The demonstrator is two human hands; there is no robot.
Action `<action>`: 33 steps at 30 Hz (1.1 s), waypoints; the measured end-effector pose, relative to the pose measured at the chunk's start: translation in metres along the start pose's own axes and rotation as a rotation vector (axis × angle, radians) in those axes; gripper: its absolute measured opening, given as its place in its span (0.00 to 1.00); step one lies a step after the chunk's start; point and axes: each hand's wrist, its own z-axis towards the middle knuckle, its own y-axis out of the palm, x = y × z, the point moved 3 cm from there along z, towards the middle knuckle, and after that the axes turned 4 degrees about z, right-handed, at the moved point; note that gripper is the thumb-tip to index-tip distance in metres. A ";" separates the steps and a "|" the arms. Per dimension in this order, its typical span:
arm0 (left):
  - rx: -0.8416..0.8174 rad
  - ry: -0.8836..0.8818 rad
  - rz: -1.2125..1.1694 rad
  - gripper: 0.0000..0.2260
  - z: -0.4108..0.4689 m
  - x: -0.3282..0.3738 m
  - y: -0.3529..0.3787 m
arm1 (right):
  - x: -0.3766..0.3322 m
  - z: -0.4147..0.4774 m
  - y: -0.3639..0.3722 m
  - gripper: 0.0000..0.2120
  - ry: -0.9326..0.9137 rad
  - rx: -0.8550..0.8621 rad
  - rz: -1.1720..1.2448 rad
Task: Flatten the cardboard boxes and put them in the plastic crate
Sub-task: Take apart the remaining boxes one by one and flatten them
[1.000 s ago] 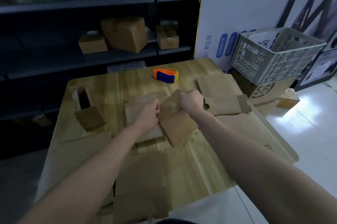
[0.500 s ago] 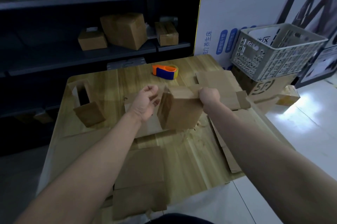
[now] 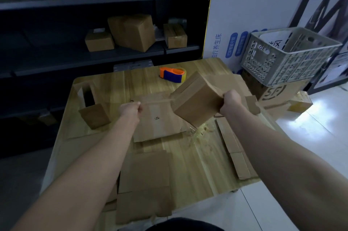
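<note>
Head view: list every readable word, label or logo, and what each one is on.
"SF": round logo on the brown cardboard box under the grey plastic crate.
"养生床": vertical blue characters on the white printed board; the characters below them are hidden.
Blue oval labels on the board: too blurred to read.
Large dark letters on the board: cut off.
White sheet in the crate: characters partly hidden.

- Dim overall; the dark metal shelving [image 3: 56, 61] sinks into deep shadow.
- A bright glare patch lies on the glossy white tiled floor [image 3: 318, 116].
- Wide-angle bending and softness show toward the edges.
</note>
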 end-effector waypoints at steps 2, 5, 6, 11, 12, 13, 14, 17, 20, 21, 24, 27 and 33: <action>0.082 0.103 0.179 0.03 0.006 0.001 -0.007 | -0.001 0.004 -0.003 0.09 0.000 0.013 0.027; -0.105 0.214 0.424 0.18 -0.008 0.004 0.012 | 0.002 -0.004 0.006 0.07 -0.031 -0.032 -0.037; -0.190 0.232 0.483 0.22 -0.016 0.004 0.021 | 0.006 -0.005 0.010 0.06 -0.038 -0.040 -0.034; -0.413 0.231 0.462 0.21 -0.033 0.001 0.051 | 0.019 -0.006 0.017 0.06 0.042 -0.101 -0.057; -0.392 0.257 0.458 0.17 -0.030 0.000 0.052 | 0.022 0.000 0.017 0.06 0.043 -0.120 -0.096; -0.356 0.312 0.489 0.14 -0.028 0.000 0.051 | 0.023 -0.002 0.016 0.07 0.034 -0.140 -0.179; -0.319 0.375 0.534 0.12 -0.026 0.001 0.050 | 0.024 0.000 0.016 0.09 -0.001 -0.158 -0.294; -0.179 0.476 0.613 0.13 -0.022 0.003 0.048 | 0.024 -0.006 0.025 0.22 -0.138 -0.290 -0.607; -0.042 0.519 0.671 0.16 -0.018 0.003 0.044 | 0.011 -0.020 0.036 0.33 -0.437 -0.359 -0.759; -0.017 0.549 0.694 0.16 -0.017 0.004 0.044 | 0.006 -0.029 0.039 0.36 -0.555 -0.413 -0.786; 0.009 0.609 0.732 0.14 -0.015 0.006 0.045 | 0.005 -0.053 0.058 0.52 -0.844 -0.740 -1.185; 0.009 0.619 0.735 0.12 -0.011 0.004 0.045 | 0.008 -0.052 0.066 0.62 -1.041 -0.626 -1.706; -0.085 0.624 0.690 0.09 -0.004 -0.001 0.045 | 0.020 -0.037 0.064 0.54 -1.127 -0.572 -1.771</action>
